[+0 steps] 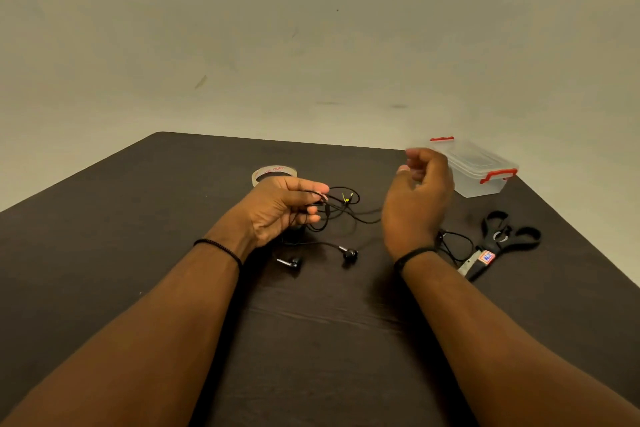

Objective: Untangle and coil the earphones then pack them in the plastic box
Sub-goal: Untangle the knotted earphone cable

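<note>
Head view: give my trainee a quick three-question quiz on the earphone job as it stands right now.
1. True or false: the plastic box has its lid on.
2. Which hand holds the earphone cable? A) left hand B) right hand C) neither
3. Fill in: the scissors lie to the ____ of the right hand.

Key: 1 true, the red clips sit at both ends. 2 A; the cable runs between its fingers, while both earbuds rest on the table. 3 right.
</note>
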